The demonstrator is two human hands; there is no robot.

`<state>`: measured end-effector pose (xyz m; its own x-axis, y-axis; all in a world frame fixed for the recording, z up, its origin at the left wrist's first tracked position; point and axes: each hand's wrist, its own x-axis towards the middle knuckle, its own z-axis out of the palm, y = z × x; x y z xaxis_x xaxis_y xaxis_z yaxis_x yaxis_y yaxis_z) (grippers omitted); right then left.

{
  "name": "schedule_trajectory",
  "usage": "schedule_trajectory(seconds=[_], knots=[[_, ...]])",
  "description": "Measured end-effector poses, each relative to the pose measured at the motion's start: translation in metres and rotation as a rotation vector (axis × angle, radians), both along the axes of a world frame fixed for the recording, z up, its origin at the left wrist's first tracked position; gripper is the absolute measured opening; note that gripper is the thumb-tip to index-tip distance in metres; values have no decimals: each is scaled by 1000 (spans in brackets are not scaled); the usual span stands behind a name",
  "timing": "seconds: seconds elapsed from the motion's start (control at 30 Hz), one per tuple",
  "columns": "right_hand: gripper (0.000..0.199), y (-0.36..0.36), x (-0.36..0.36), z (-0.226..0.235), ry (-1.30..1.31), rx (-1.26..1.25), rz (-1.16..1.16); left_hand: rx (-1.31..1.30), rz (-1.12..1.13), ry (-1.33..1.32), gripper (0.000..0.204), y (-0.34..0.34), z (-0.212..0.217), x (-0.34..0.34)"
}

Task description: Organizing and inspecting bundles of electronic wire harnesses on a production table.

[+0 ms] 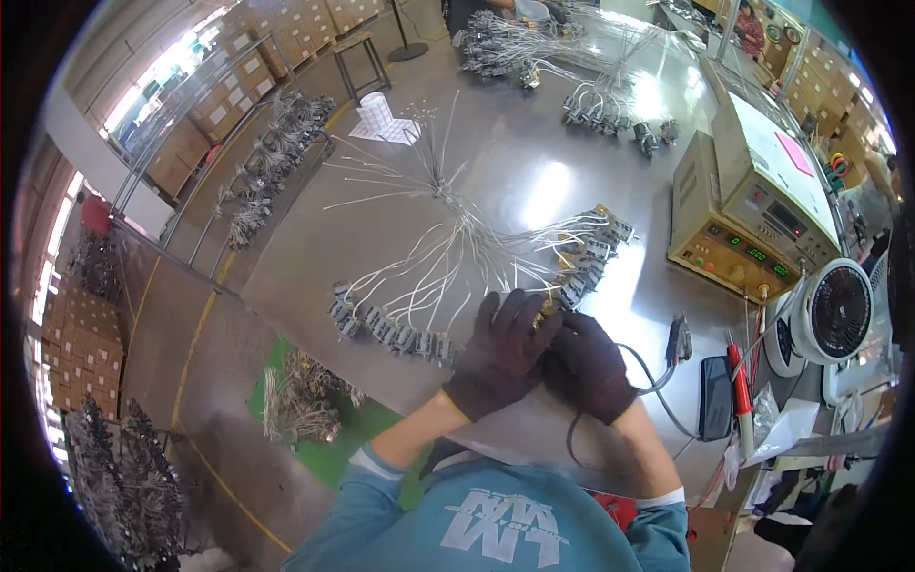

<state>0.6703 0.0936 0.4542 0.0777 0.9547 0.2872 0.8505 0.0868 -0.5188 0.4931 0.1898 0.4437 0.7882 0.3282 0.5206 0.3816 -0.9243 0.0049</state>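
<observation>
My left hand (507,349), in a dark glove with a yellow cuff edge, bends its closed fingers down at the near side of a wire bundle (462,214). Against it, my similarly gloved right hand (593,366) is closed too. Whatever they grip is hidden by the gloves. A brass-coloured part (547,307) shows right by the left fingertips. White wires fan from the bundle to small grey connector-like parts (396,334) in a row on the left, and to another row of such parts (588,255) on the right. The bundle's far wire ends spread loose.
A metal tabletop (381,253) carries more wired parts (515,48) at the far end. On the right stand a tester (734,257) with lit displays, a white fan (839,310), a phone (716,398), a red-and-white probe (741,400) and a cabled grey plug (679,340). A white roll (376,112) lies far left.
</observation>
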Motion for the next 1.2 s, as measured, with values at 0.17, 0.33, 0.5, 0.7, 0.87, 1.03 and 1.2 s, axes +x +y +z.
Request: schedule_trajectory(seconds=[0.17,0.33,0.5,0.7,0.87,1.03,1.2], knots=[[30,-2,27,24,245,154,-275,-115,162,93,83,-4,-3,29],[54,32,30,8,98,-7,-262,-26,439,235,61,-1,-23,67],[41,40,35,-1,35,16,-161,67,295,6,51,14,-37,52],[35,20,30,17,274,-187,-141,108,92,-5,65,11,-7,5],[37,2,37,11,309,-176,-167,-111,-40,91,63,18,-22,-24],[33,-6,0,8,-217,-25,-286,-201,-61,197,52,20,-16,-24],[22,-25,-33,-24,-333,-127,-251,-163,11,318,35,25,-25,-11]])
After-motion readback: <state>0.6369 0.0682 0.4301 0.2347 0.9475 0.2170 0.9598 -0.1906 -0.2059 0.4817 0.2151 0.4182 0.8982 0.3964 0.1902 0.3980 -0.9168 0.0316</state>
